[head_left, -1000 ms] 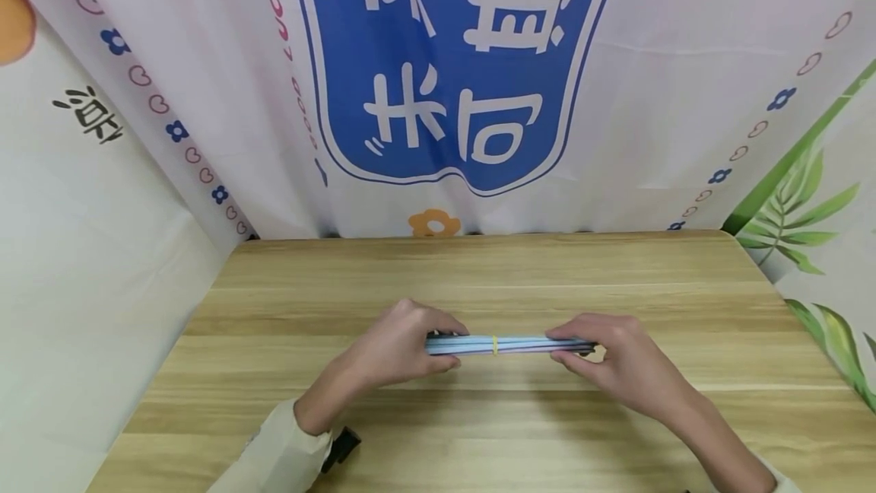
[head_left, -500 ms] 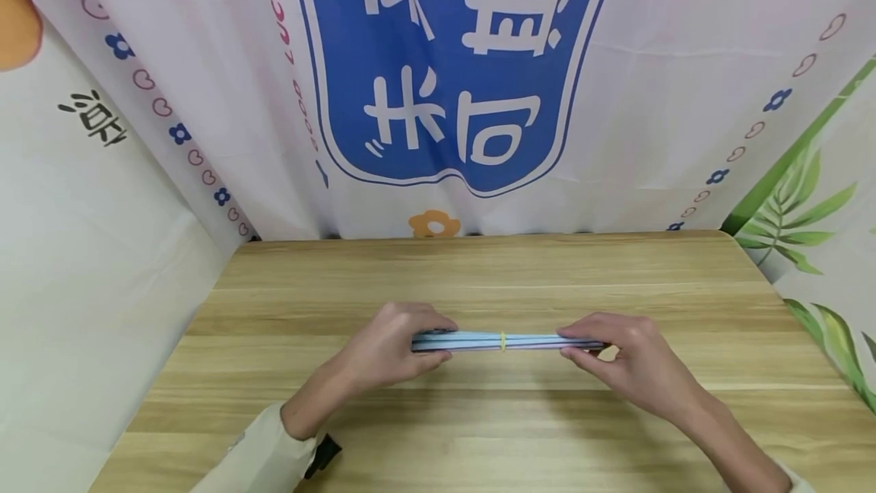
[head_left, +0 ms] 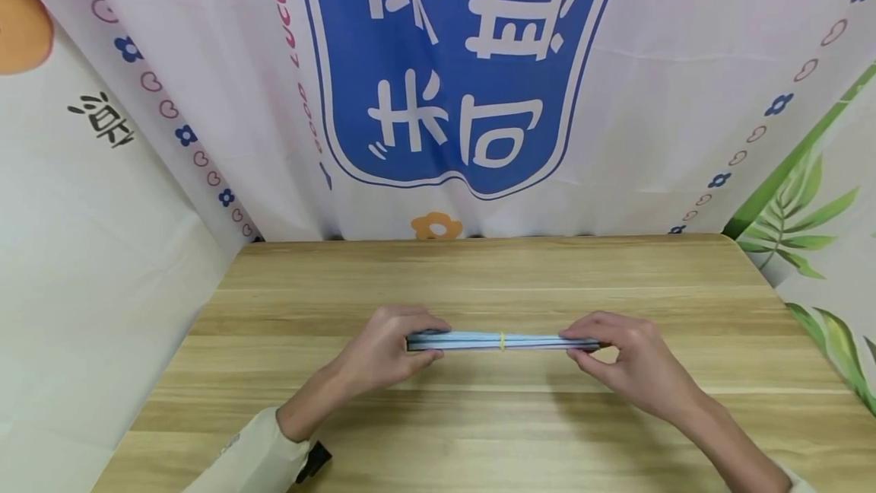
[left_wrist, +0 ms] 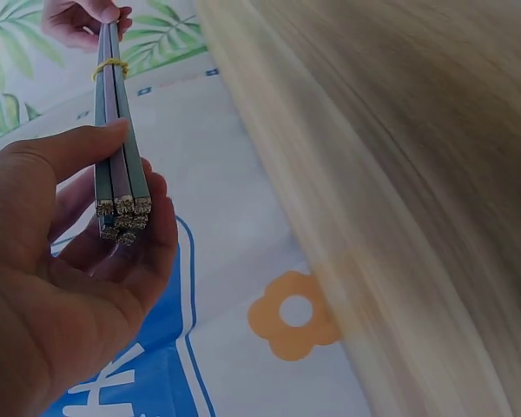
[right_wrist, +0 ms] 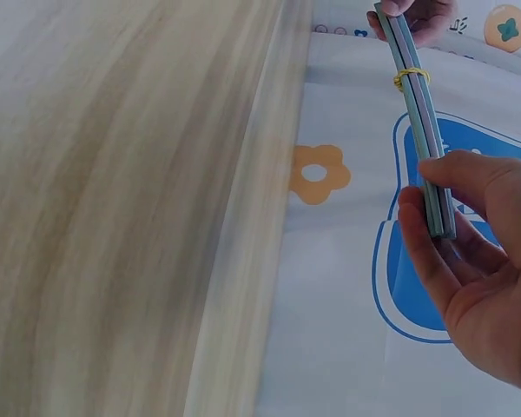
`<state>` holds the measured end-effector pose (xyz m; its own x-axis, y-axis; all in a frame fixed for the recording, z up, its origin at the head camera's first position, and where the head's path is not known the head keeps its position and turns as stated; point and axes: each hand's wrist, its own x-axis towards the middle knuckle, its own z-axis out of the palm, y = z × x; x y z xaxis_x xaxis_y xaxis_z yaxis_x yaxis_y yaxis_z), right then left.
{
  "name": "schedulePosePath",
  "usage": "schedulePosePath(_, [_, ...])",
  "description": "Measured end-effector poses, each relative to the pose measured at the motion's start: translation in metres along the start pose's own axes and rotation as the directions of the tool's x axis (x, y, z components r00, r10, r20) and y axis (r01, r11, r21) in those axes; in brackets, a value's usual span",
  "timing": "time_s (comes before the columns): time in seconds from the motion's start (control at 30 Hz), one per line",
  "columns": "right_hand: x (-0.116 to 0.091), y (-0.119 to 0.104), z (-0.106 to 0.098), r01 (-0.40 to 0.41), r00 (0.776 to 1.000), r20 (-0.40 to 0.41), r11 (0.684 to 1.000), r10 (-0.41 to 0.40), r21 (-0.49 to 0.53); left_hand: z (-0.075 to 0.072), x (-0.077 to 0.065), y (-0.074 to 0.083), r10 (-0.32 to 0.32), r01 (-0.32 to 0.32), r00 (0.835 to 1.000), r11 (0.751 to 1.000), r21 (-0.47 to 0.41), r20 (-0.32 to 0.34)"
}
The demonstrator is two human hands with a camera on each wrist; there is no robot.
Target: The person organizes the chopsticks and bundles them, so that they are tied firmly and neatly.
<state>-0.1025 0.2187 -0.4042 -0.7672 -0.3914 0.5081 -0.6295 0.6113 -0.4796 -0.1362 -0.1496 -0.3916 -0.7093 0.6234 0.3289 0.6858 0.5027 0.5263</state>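
A bundle of chopsticks (head_left: 468, 340), pale blue with some purple, is held level above the table. A yellow rubber band (head_left: 502, 341) is wound round its middle. My left hand (head_left: 383, 347) pinches one end between thumb and fingers. In the left wrist view the square, silvery patterned chopstick ends (left_wrist: 124, 208) stick out past the thumb. My right hand (head_left: 633, 360) grips the opposite end, thumb on one side and fingers on the other. From the right wrist view, that end of the chopsticks (right_wrist: 438, 213) shows just beyond the thumb.
Below the hands lies a wood-grain table (head_left: 479, 432). Behind it hangs a white cloth (head_left: 657, 135) with a blue printed shape. Printed sheets stand at the left and right sides. A black strap end (head_left: 314, 462) hangs by the left sleeve (head_left: 253, 451).
My left hand has shifted left, baring more of the chopsticks. My right hand moved slightly right, then stayed nearly still. Both hands keep hold of the bundle.
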Motion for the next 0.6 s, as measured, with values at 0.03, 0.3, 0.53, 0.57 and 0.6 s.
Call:
schedulePosePath(0.03, [0.0,0.0,0.001,0.002,1.0,-0.003,1.0,-0.002,-0.001,0.0,0.0,0.0,-0.001,0.001,1.0,1.0,-0.001,-0.003])
schedulePosePath(0.3, [0.001,0.007,0.008,0.01,0.999,0.036,1.0,-0.009,-0.027,0.002,0.0,-0.008,-0.018,0.018,0.999,0.999,0.03,0.026])
schedulePosePath(0.53, [0.006,0.014,0.013,-0.042,0.991,0.124,0.999,0.041,0.007,0.005,0.0,-0.02,-0.026,0.022,0.997,0.999,0.046,0.07])
schedulePosePath(0.57, [0.007,0.016,0.014,-0.045,0.991,0.13,0.999,0.043,0.01,0.006,0.0,-0.022,-0.026,0.022,0.997,0.999,0.047,0.075])
schedulePosePath(0.6, [0.007,0.017,0.015,-0.045,0.99,0.135,0.999,0.043,0.015,0.007,0.001,-0.024,-0.024,0.02,0.997,0.999,0.051,0.079])
